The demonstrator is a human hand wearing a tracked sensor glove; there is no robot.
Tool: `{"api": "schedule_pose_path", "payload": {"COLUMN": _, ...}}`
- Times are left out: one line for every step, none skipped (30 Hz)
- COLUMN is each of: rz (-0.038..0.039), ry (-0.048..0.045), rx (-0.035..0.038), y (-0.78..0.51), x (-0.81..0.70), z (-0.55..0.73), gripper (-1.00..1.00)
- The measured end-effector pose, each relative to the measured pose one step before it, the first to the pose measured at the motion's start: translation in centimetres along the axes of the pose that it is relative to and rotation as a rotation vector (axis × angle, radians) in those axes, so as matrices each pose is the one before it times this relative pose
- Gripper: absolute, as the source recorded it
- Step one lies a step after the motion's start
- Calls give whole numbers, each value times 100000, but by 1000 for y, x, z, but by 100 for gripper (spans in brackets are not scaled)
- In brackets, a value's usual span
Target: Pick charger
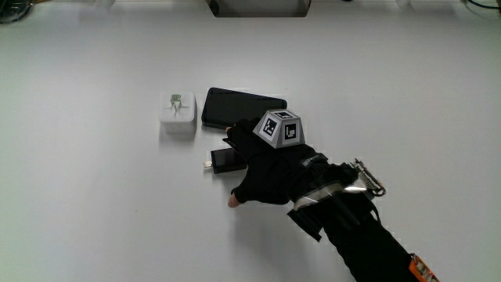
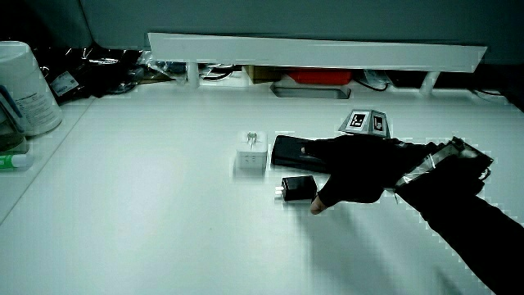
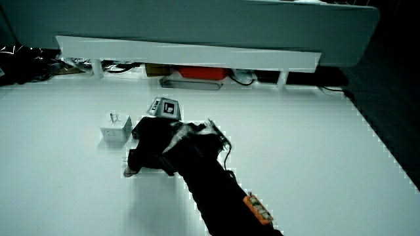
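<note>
A white cube charger [image 1: 178,114] with metal prongs pointing up stands on the white table [image 1: 94,204]; both side views show it [image 2: 250,153] [image 3: 115,128]. Beside it lies a flat black slab [image 1: 239,107]. A small black plug block [image 1: 224,160] [image 2: 298,188] lies nearer to the person than the slab. The gloved hand [image 1: 270,168] [image 2: 356,172] [image 3: 154,151] rests low beside this block. Its fingers [image 1: 237,135] reach over the slab's near edge and its thumb [image 1: 234,200] lies apart on the table, so the block sits between them, not gripped.
A low white partition [image 2: 311,49] runs along the table's edge farthest from the person, with a red item [image 2: 323,78] and cables under it. A pale cylindrical container [image 2: 24,86] stands at a table corner. A grey object [image 1: 258,6] sits near the partition.
</note>
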Motion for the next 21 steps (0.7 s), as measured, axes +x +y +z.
{"api": "schedule_pose_path", "payload": {"rz": -102, "ry": 1085, "rx": 166, "y": 235, "x": 135, "z": -121, "gripper": 0}}
{"api": "schedule_pose_path", "payload": {"rz": -788, "ry": 255, "rx": -279, "y": 375, "x": 212, "z": -194, "gripper": 0}}
{"api": "schedule_pose_path", "payload": {"rz": -414, "ry": 747, "rx": -699, "y": 230, "x": 76, "z": -138, "gripper": 0}}
{"api": "schedule_pose_path", "payload": {"rz": 213, "ry": 1446, "rx": -9, "y": 233, "x": 121, "z": -150, "gripper": 0}}
{"api": "schedule_pose_path", "payload": {"rz": -882, "ry": -115, "rx": 585, "y": 268, "x": 150, "z": -153, "gripper": 0}}
{"api": "schedule_pose_path", "payload": {"rz": 515, "ry": 416, "rx": -852, "y": 126, "x": -11, "z": -117, "gripper": 0}}
{"api": "schedule_pose_path", "payload": {"rz": -463, "ry": 294, "rx": -695, "y": 218, "x": 86, "z": -138, "gripper": 0}}
{"api": "schedule_pose_path", "payload": {"rz": -2049, "ry": -760, "rx": 1397, "y": 378, "x": 322, "z": -191, "gripper": 0}}
{"api": "schedule_pose_path", "payload": {"rz": 1400, "ry": 88, "rx": -660, "y": -36, "x": -137, "z": -44, "gripper": 0}}
{"api": "schedule_pose_path", "payload": {"rz": -193, "ry": -10, "rx": -12, "y": 37, "x": 17, "z": -178, "gripper": 0}}
{"api": "schedule_pose_path", "payload": {"rz": -1195, "ry": -274, "rx": -258, "y": 251, "x": 300, "z": -282, "gripper": 0}}
{"api": "schedule_pose_path", "payload": {"rz": -1138, "ry": -514, "rx": 743, "y": 233, "x": 244, "z": -173, "gripper": 0}}
{"api": "schedule_pose_path", "payload": {"rz": -893, "ry": 438, "rx": 366, "y": 62, "x": 61, "z": -40, "gripper": 0}}
{"api": "schedule_pose_path", "payload": {"rz": 1696, "ry": -355, "rx": 82, "y": 10, "x": -73, "z": 26, "gripper": 0}}
{"api": "schedule_pose_path", "payload": {"rz": -1330, "ry": 301, "rx": -310, "y": 231, "x": 240, "z": -145, "gripper": 0}}
{"api": "schedule_pose_path", "payload": {"rz": 171, "ry": 170, "rx": 1789, "y": 47, "x": 109, "z": -25, "gripper": 0}}
{"api": "schedule_pose_path", "payload": {"rz": 685, "ry": 430, "rx": 785, "y": -45, "x": 17, "z": 63, "gripper": 0}}
{"api": "schedule_pose_path", "payload": {"rz": -1122, "ry": -357, "rx": 606, "y": 196, "x": 242, "z": -28, "gripper": 0}}
{"api": "schedule_pose_path", "payload": {"rz": 399, "ry": 408, "rx": 472, "y": 52, "x": 104, "z": 60, "gripper": 0}}
{"api": "schedule_pose_path", "payload": {"rz": 548, "ry": 1260, "rx": 201, "y": -122, "x": 31, "z": 70, "gripper": 0}}
{"api": "schedule_pose_path", "payload": {"rz": 1190, "ry": 1419, "rx": 1180, "y": -45, "x": 89, "z": 15, "gripper": 0}}
